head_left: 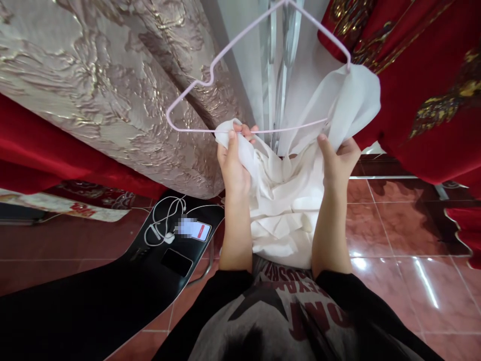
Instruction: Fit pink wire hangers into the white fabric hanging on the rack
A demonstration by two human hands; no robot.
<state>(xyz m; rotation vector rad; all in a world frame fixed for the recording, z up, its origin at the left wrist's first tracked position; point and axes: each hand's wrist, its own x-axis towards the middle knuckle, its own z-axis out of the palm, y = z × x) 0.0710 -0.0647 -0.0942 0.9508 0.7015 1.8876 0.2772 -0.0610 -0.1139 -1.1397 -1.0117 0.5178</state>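
Note:
A pale pink clothes hanger (240,41) hangs before me, its top cut off by the upper edge of the view. A sheer white garment (281,190) drapes from the hanger's right shoulder and falls in folds down toward my lap. My left hand (236,158) pinches the garment's left edge, close to the hanger's bottom bar, with the fingers near the bar. On the other side, my right hand (338,155) grips the cloth below the right shoulder, thumb on top and fingers partly hidden behind the fabric.
Embossed pinkish fabric (112,90) hangs at the left, red gold-trimmed cloth (424,85) at the right. A black chair (124,281) at lower left carries a lit phone (201,230), a dark phone (176,262) and a white cable (165,210). Red tiles (406,230) cover the floor.

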